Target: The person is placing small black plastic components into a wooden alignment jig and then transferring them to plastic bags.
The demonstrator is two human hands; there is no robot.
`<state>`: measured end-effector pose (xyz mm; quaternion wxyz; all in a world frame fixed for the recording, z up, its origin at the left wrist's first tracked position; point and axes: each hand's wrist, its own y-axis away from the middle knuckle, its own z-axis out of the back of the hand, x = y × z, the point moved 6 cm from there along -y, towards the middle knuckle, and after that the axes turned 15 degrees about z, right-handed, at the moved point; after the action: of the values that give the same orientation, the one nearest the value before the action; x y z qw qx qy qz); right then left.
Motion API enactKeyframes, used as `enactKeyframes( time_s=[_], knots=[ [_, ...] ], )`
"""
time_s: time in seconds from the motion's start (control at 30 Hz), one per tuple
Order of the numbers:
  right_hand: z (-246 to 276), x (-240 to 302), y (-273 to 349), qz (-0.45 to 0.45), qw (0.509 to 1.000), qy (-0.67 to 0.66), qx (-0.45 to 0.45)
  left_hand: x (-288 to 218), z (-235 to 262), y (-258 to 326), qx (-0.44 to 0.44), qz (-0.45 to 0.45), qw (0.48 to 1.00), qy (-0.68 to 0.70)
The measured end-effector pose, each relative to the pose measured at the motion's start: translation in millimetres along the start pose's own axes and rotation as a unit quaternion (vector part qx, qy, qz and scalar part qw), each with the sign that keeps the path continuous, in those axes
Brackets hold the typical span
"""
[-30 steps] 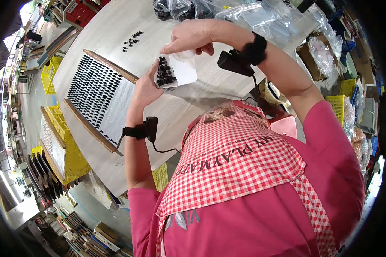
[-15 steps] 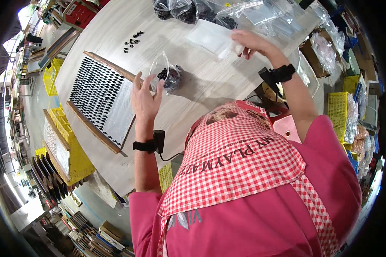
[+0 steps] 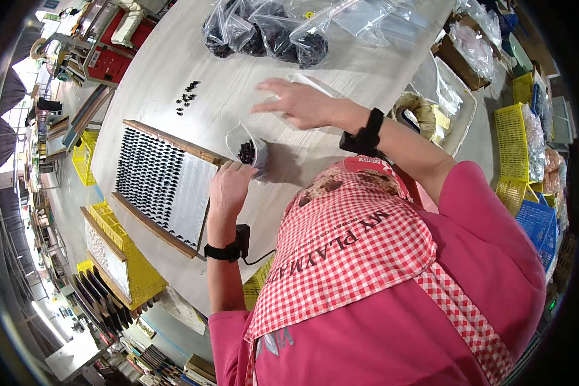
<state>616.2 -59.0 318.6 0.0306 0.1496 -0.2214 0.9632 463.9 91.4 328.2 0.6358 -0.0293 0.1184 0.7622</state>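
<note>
My left hand (image 3: 228, 186) holds a small clear plastic bag (image 3: 246, 145) with small black parts in its bottom, standing it on the grey table (image 3: 167, 64). Right beside it to the left lies a wood-framed tray (image 3: 161, 183) with rows of small black parts. My right hand (image 3: 296, 103) hovers over the table with fingers spread and nothing in it, above a flat clear bag (image 3: 315, 80). A few loose black parts (image 3: 186, 96) lie further off on the table.
Several clear bags of black parts (image 3: 264, 32) and empty clear bags (image 3: 373, 19) lie at the table's far side. A white tray (image 3: 447, 96) and a tape roll (image 3: 418, 109) sit at right. Yellow crates (image 3: 518, 141) stand right, more crates and trays (image 3: 119, 264) left.
My left hand has brought the small bag down from in front of me onto the table beside the tray. My right hand let go of it, reached far right, then swung back left.
</note>
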Motion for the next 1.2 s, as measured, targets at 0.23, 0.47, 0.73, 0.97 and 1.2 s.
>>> enactKeyframes(
  time_s=[0.23, 0.47, 0.73, 0.97, 1.2],
  knots=[
    [-42.5, 26.0, -21.8, 0.128, 0.971, -0.019, 0.202, -17.1, 7.0, 28.0, 0.024, -0.101, 0.993, 0.057],
    [9.5, 27.9, -19.5, 0.130, 0.965, -0.010, 0.228, -13.2, 28.3, 36.2, -0.016, -0.082, 0.994, 0.077],
    [-6.7, 12.0, -18.1, 0.111, 0.974, 0.014, 0.195, 19.8, 12.6, 10.9, -0.025, 0.005, 1.000, -0.008],
    [-0.5, 19.5, -18.1, 0.114, 0.974, 0.043, 0.192, 21.4, 11.7, 19.6, -0.043, -0.042, 0.997, 0.044],
    [6.2, 13.7, -18.9, 0.104, 0.976, 0.052, 0.186, 17.9, 17.6, 20.3, -0.039, 0.030, 0.996, 0.079]
  ],
)
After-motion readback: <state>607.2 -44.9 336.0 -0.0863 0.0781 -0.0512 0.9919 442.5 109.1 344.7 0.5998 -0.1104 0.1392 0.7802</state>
